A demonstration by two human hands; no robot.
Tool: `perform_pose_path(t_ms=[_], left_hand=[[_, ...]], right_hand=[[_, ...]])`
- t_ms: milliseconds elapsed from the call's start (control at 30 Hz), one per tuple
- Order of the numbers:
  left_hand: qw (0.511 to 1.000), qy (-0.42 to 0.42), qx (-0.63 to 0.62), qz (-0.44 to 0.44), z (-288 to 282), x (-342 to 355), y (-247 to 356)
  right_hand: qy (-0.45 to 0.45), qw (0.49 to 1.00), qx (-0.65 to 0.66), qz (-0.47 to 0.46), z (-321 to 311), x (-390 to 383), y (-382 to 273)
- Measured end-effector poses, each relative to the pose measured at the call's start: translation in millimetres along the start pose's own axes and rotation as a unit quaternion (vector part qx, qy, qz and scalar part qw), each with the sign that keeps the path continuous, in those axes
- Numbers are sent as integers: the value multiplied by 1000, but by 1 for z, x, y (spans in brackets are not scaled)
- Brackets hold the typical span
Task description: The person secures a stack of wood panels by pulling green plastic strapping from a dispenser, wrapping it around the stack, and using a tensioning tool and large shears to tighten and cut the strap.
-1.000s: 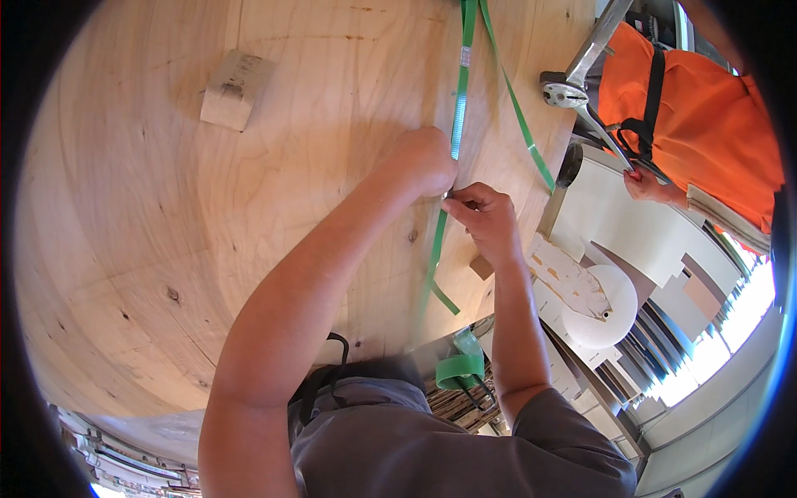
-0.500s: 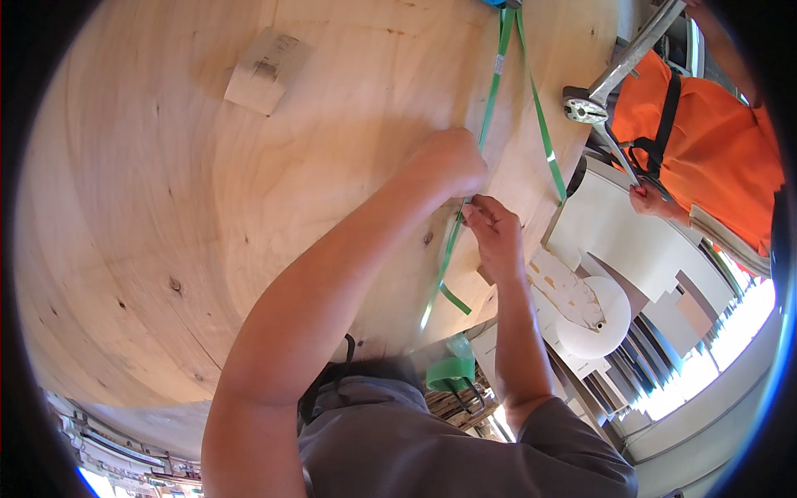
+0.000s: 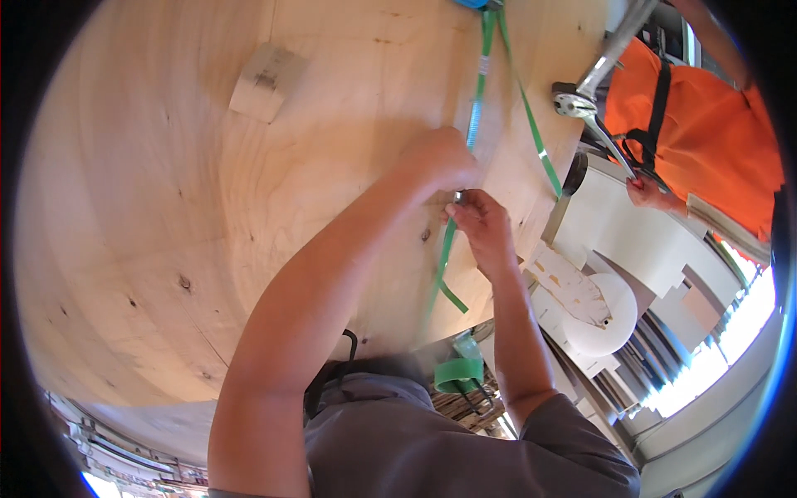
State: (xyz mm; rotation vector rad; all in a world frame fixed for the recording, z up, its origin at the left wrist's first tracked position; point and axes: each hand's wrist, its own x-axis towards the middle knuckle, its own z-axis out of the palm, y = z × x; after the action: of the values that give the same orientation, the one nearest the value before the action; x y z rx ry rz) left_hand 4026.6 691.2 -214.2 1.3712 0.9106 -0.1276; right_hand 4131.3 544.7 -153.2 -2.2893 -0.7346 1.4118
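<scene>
A green packing strap (image 3: 448,241) runs down over a large plywood panel (image 3: 124,207). My left hand (image 3: 444,158) is closed in a fist on the strap, its fingers mostly hidden by its back. Just below it, my right hand (image 3: 486,224) pinches a small shiny metal strap seal (image 3: 457,197) on the strap between thumb and fingers. The strap's loose end (image 3: 453,299) hangs below that hand. A second length of green strap (image 3: 531,124) slants down at the right, and both lengths meet near a blue tool (image 3: 473,3) at the top edge.
At the upper right, a co-worker in orange (image 3: 697,133) holds a long-handled metal crimping tool (image 3: 574,103) beside the panel's edge. A paper label (image 3: 264,83) lies on the panel. A green tape roll (image 3: 459,373) hangs near my waist. Boards (image 3: 647,365) stand at lower right.
The metal seal now shows at my right fingertips. The strap above my left hand looks turned and catches the light. The view has shifted slightly; both hands stay close together.
</scene>
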Motion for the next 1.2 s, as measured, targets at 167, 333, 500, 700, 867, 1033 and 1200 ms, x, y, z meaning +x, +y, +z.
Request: perform_pose_path(t_ms=[167,333,500,700,867,1033,1200], left_hand=[[997,-62,-48,-11,-1,15,-13],[990,-33,-135,-10,4,-1,13],[969,39,-231,-74,18,-21,-7],[918,162,-343,-112,122,-119,-53],[947,99,-298,-65,201,-139,-58],[917,125,-366,-99,193,-136,-70],[915,110,-379,-82,197,-130,-63]], right_hand=[[-28,967,252,7,7,-6,6],[12,963,268,-8,8,0,18],[40,965,258,-7,17,11,36],[57,982,165,-78,15,19,46],[-4,972,212,-96,6,30,72],[-32,965,229,-124,14,16,49],[55,942,321,-79,40,33,67]])
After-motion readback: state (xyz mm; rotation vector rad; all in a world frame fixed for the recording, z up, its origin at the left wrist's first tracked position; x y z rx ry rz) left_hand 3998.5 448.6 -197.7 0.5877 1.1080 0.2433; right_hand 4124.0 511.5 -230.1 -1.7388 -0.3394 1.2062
